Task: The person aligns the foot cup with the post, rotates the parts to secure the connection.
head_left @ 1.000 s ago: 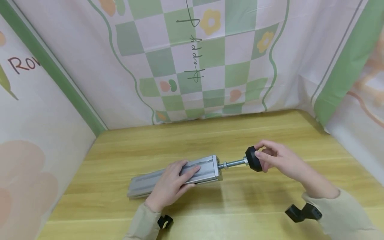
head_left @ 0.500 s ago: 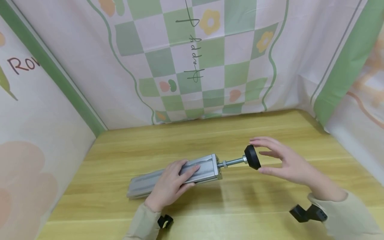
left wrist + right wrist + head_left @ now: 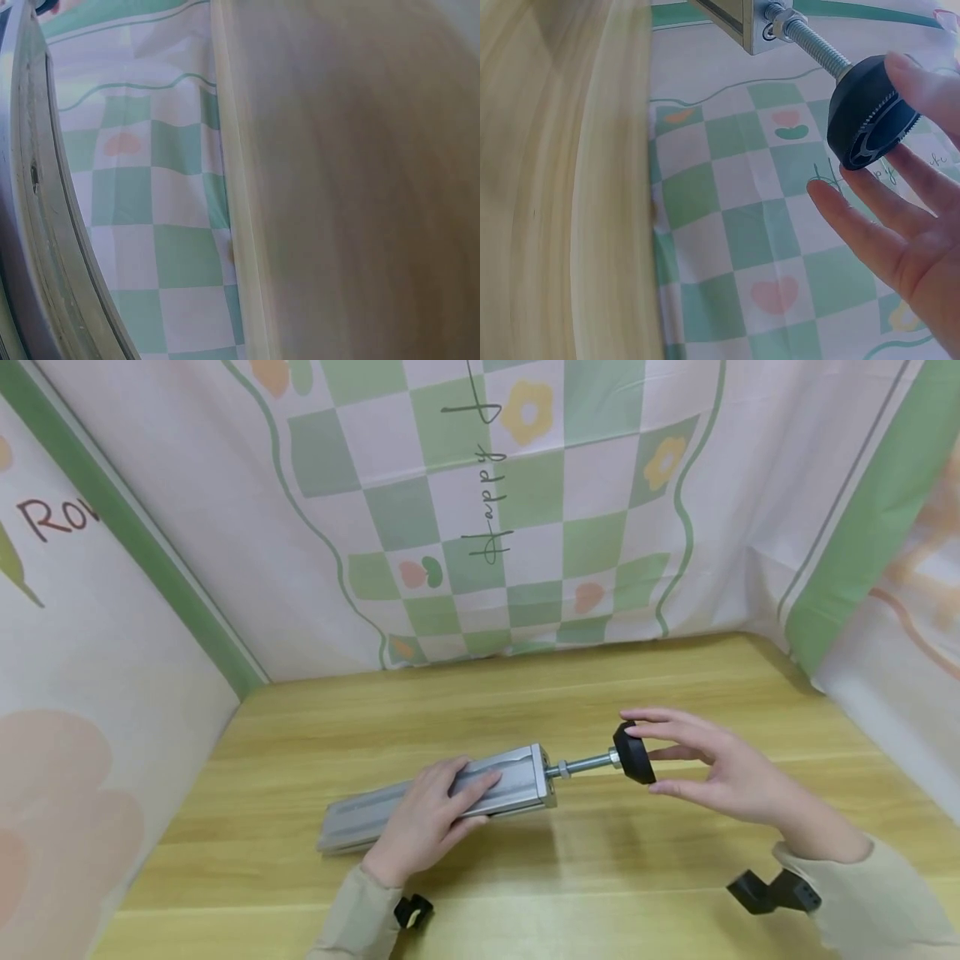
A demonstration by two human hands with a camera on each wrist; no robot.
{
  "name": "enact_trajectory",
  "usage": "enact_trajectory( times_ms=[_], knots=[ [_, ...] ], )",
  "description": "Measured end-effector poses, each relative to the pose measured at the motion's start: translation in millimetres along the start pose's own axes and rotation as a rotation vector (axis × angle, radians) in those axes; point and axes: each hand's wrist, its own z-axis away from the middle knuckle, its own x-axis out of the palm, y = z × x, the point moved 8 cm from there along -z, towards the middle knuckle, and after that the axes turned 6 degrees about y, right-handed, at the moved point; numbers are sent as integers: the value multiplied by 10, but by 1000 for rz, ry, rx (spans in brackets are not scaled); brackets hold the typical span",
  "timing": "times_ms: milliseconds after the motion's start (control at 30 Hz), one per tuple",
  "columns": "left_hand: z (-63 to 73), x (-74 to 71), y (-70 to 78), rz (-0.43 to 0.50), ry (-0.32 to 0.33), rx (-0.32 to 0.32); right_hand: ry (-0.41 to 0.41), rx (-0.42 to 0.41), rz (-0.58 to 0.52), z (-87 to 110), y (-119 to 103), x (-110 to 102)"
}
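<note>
In the head view my left hand (image 3: 427, 818) holds a long silver aluminium profile (image 3: 513, 777), fingers across its top and thumb along its near side. From the profile's right end sticks a threaded rod (image 3: 590, 764) with a nut (image 3: 563, 769) near the end plate. A black levelling foot (image 3: 633, 753) caps the rod. My right hand (image 3: 720, 760) pinches the foot's rim, fingertips at the top and thumb at the bottom. The right wrist view shows the hollow, ribbed underside of the levelling foot (image 3: 874, 112). Only the profile (image 3: 56, 225) shows in the left wrist view; my left hand is out of it.
The wooden table (image 3: 315, 718) runs back to a hanging cloth (image 3: 480, 510) with green and white checks. Printed cloth also covers the left side (image 3: 97, 652) and the right side (image 3: 885, 710). Black wrist mounts (image 3: 776, 892) sit at both sleeves.
My right hand has opened from a bunched grip on the foot's face, drawn back slightly, and spread its fingers and thumb around the rim. The left hand and the profile stay put.
</note>
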Motion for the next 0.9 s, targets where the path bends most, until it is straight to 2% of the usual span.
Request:
enact_trajectory(
  times_ms=[167, 300, 467, 700, 900],
  knots=[
    [-11, -9, 8, -7, 4, 9, 10, 16, -11, -2, 6, -7],
    [-12, -6, 15, -3, 1, 11, 16, 78, -10, 6, 38, -14],
    [-5, 11, 18, 1, -15, 1, 32, 231, -3, 33, 115, -21],
    [-4, 5, 43, -8, -8, 13, 15, 455, -66, 80, 249, 15],
    [-3, 10, 38, -2, -10, 7, -3, 579, -109, 87, 307, 48]
  ],
)
